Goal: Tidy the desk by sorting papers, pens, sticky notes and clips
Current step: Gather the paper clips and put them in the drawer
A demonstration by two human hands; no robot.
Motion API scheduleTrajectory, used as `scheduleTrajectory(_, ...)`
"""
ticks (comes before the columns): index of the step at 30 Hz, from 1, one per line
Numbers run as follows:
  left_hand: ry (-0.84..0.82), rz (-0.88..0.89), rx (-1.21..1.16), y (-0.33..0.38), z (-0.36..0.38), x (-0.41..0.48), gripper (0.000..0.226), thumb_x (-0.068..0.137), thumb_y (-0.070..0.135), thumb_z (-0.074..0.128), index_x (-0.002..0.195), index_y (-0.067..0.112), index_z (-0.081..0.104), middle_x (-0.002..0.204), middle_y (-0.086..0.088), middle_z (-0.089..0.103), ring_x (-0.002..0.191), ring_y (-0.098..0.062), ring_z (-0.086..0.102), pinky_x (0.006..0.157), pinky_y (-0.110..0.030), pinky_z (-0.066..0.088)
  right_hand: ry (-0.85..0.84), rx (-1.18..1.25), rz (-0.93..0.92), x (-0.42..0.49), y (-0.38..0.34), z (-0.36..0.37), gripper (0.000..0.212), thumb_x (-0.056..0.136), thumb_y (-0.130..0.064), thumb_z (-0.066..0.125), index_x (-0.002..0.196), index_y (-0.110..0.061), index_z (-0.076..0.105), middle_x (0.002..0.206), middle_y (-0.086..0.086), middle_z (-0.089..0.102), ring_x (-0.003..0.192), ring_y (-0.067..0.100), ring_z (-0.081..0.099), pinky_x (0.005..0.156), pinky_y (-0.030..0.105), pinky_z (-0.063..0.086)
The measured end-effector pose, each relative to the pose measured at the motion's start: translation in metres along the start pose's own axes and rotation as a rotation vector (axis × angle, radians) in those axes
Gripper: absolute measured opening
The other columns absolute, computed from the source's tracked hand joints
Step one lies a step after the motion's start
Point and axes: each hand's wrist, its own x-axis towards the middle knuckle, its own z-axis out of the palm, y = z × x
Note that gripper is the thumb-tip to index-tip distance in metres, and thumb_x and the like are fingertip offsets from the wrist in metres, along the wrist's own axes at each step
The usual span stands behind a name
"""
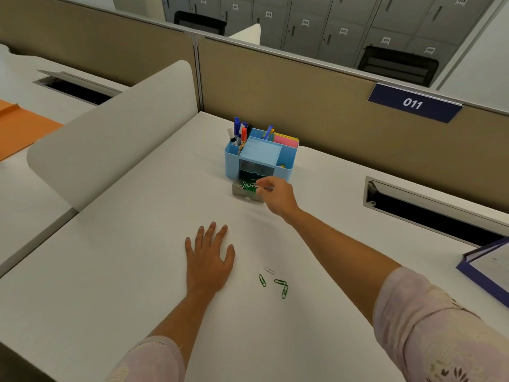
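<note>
A light blue desk organiser (231, 164) stands at the back of the white desk (124, 271). It holds pens (241, 132) at its left and pink and yellow sticky notes (286, 140) at its right. Its small grey drawer (245, 194) is pulled out, with several green and white paper clips (248, 186) inside. My right hand (278, 195) hovers over the drawer's right side, fingertips pinched together above the clips; what it pinches is too small to tell. My left hand (208, 259) lies flat on the desk. Several loose paper clips (275, 282) lie to its right.
A blue folder with papers (490, 268) lies at the desk's right edge. A cable slot (429, 213) opens at the right rear. A white curved divider (110, 133) borders the left, with an orange folder (19, 128) beyond it. Tan partitions stand behind.
</note>
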Motion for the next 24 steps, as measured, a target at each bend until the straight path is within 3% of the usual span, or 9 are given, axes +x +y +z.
scheduleTrajectory(3,-0.007,-0.004,0.006,0.0,-0.001,0.0,0.062,0.089,0.054,0.018,0.149,0.037,0.025,0.158,0.007,0.02,0.147,-0.018,0.009,0.119,-0.048,0.003,-0.109,-0.144,-0.132,-0.031,0.016,-0.003,0.025,0.092,-0.018,0.063,0.117,-0.015,0.065,0.122,0.004,0.065,0.112,0.019,0.059,0.099,0.032,0.047)
scheduleTrajectory(6,-0.01,-0.004,0.011,0.0,-0.001,0.0,0.063,0.089,0.054,0.017,0.149,0.036,0.024,0.158,0.007,0.02,0.147,-0.018,0.009,0.118,-0.047,0.002,-0.218,-0.36,-0.202,-0.065,0.04,-0.006,0.035,0.097,-0.037,0.051,0.129,-0.023,0.056,0.134,-0.003,0.057,0.123,0.016,0.051,0.106,0.035,0.04)
scheduleTrajectory(11,-0.013,-0.005,0.011,-0.001,0.0,0.001,0.062,0.09,0.054,0.019,0.149,0.036,0.025,0.158,0.005,0.022,0.147,-0.019,0.01,0.118,-0.048,0.003,-0.376,-0.648,-0.358,-0.117,0.081,-0.018,0.061,0.098,-0.051,0.035,0.151,-0.023,0.024,0.158,-0.006,0.022,0.144,0.011,0.021,0.116,0.024,0.013)
scheduleTrajectory(15,-0.015,-0.007,0.006,0.0,0.0,0.0,0.06,0.091,0.052,0.023,0.149,0.036,0.025,0.158,0.005,0.021,0.147,-0.019,0.01,0.118,-0.048,0.002,-0.475,-0.792,-0.392,-0.14,0.113,-0.034,0.073,0.093,-0.062,0.014,0.153,-0.026,-0.005,0.159,-0.011,-0.013,0.146,0.004,-0.013,0.119,0.028,-0.007)
scheduleTrajectory(19,-0.001,0.001,-0.011,-0.001,0.002,0.001,0.062,0.09,0.053,0.021,0.148,0.035,0.028,0.157,0.004,0.024,0.147,-0.02,0.012,0.118,-0.049,0.004,-0.492,-0.962,-0.464,-0.151,0.137,-0.046,0.077,0.096,-0.065,0.014,0.149,-0.022,-0.021,0.154,-0.009,-0.032,0.141,0.007,-0.03,0.116,0.038,-0.014)
scheduleTrajectory(24,0.011,0.01,-0.004,-0.001,0.002,0.0,0.063,0.089,0.054,0.02,0.148,0.033,0.03,0.157,0.003,0.026,0.147,-0.022,0.015,0.117,-0.05,0.006,-0.484,-0.942,-0.385,-0.171,0.14,-0.027,0.086,0.094,-0.069,0.018,0.148,-0.016,-0.023,0.154,-0.001,-0.033,0.139,0.011,-0.035,0.114,0.041,-0.018)
